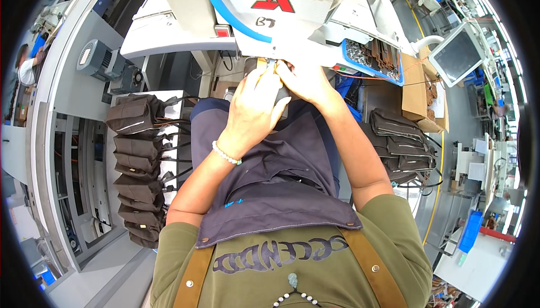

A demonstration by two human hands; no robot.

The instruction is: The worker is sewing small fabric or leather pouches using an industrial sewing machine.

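Observation:
Both of my hands are together under the head of a white machine, close to its working point. My left hand has its back up, with fingers pressed together and stretched toward the machine. Opposite it, my right hand is bent in, its thumb and fingertips pinched at the same spot. A dark piece shows between and below the hands, partly covered by them. Something small and yellow is visible at the left fingertips. What exactly the fingertips grip is hidden.
Dark brown fabric bags with straps are lined up at my left; more bags are stacked at my right. A blue tray holds metal parts and brown strips. Beside it are a cardboard box and a screen. A blue hose runs down the machine.

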